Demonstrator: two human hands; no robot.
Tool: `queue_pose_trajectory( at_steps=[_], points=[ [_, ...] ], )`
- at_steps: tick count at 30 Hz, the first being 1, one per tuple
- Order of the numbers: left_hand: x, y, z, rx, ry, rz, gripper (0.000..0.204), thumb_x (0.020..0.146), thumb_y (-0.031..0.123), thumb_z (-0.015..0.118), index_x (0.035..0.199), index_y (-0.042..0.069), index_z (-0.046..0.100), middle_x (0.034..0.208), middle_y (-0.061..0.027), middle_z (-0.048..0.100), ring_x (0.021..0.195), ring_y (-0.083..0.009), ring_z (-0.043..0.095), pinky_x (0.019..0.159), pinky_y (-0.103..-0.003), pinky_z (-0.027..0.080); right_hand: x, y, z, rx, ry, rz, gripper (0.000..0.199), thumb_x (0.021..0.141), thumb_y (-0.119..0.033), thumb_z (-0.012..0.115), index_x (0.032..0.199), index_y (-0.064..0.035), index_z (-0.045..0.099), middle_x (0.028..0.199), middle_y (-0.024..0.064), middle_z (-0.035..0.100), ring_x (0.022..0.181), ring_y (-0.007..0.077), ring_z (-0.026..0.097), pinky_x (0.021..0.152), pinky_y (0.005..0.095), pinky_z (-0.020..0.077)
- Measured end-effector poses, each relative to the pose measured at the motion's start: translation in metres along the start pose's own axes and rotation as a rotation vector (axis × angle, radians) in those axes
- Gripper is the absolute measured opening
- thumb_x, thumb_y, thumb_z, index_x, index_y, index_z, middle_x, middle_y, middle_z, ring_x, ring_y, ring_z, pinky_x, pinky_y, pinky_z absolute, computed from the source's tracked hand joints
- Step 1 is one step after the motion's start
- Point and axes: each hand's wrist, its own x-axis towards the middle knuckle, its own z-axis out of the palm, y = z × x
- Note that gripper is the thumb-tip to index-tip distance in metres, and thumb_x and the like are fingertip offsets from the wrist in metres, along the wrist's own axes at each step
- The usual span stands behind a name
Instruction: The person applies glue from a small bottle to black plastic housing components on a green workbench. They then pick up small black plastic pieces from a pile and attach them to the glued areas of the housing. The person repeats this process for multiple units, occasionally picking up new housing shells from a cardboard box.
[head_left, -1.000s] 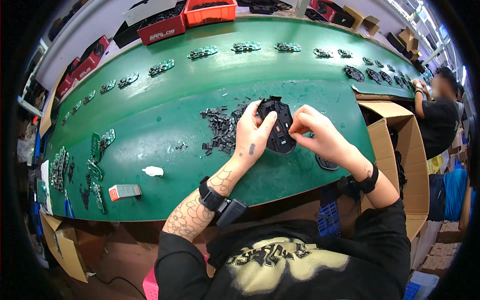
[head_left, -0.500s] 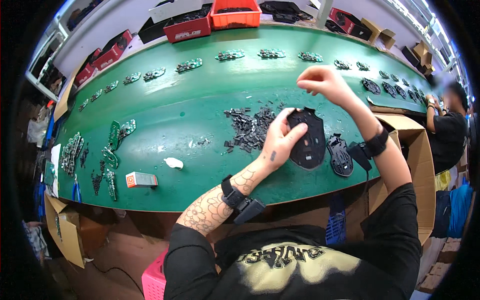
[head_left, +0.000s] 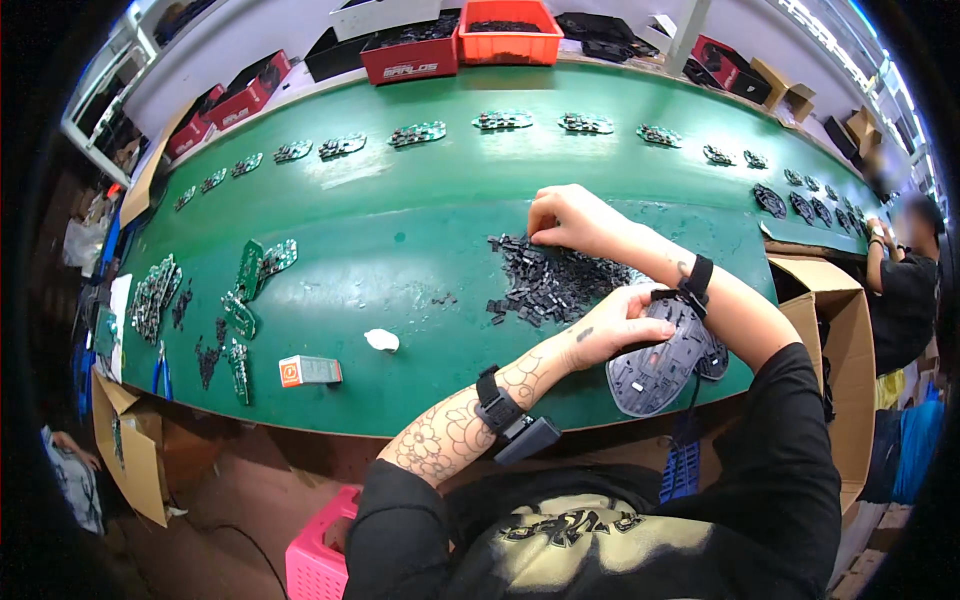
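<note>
My left hand (head_left: 622, 327) grips a flat black plastic mouse base (head_left: 655, 378) at its far edge, with the thumb on top. The base is tilted above the near edge of the green bench. Another dark mouse base (head_left: 713, 362) lies partly hidden behind it. My right hand (head_left: 572, 217) is at the far side of a heap of small black plastic pieces (head_left: 540, 288), thumb and fingers closed together at the heap's edge. Whatever lies between those fingertips is too small to make out. My right forearm crosses beyond the left hand.
Green circuit boards (head_left: 502, 120) stand in a row along the bench (head_left: 420, 200); more boards (head_left: 157, 300) are piled at left. Nearer are a small box (head_left: 309, 371), a white bottle (head_left: 381, 340) and blue-handled pliers (head_left: 162, 373). A cardboard box (head_left: 845, 400) and a co-worker (head_left: 905, 285) are at right.
My right hand has come down and left from the air to the heap. My left hand has drawn the mouse base nearer to me and tilted it. The whole view has shifted slightly.
</note>
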Motion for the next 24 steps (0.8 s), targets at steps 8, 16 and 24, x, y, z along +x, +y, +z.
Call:
queue_pose_trajectory(
  at_steps=[8,16,24],
  points=[
    [0.000,0.004,-0.011,0.000,0.512,0.384,0.047,0.083,0.007,0.055,0.127,-0.003,0.043,0.107,-0.0100,0.059,0.090,-0.0139,0.060,0.081,-0.026,0.050,-0.043,0.008,-0.052,0.229,0.303,0.132,0.017,0.084,-0.009,0.066,0.100,-0.0038,0.070,0.084,0.0045,0.066,0.075,0.0119,0.062,0.068,0.0265,0.0496],
    [0.002,0.008,-0.019,0.144,0.710,0.414,0.056,0.087,0.005,0.056,0.139,0.004,0.033,0.108,-0.0136,0.061,0.076,-0.0149,0.065,0.056,-0.025,0.057,-0.144,-0.004,-0.086,0.643,0.612,0.488,0.020,0.085,-0.009,0.069,0.099,0.0041,0.069,0.089,0.0100,0.070,0.082,0.0159,0.069,0.073,0.0270,0.0557],
    [0.002,0.005,-0.008,0.386,0.663,0.451,0.061,0.086,0.002,0.063,0.137,0.007,0.029,0.114,-0.0129,0.056,0.094,-0.0184,0.064,0.068,-0.028,0.058,-0.155,-0.025,-0.034,0.631,0.546,0.364,0.012,0.079,-0.005,0.073,0.090,-0.0002,0.071,0.103,0.0083,0.066,0.088,0.0120,0.064,0.079,0.0264,0.0528]
  ],
)
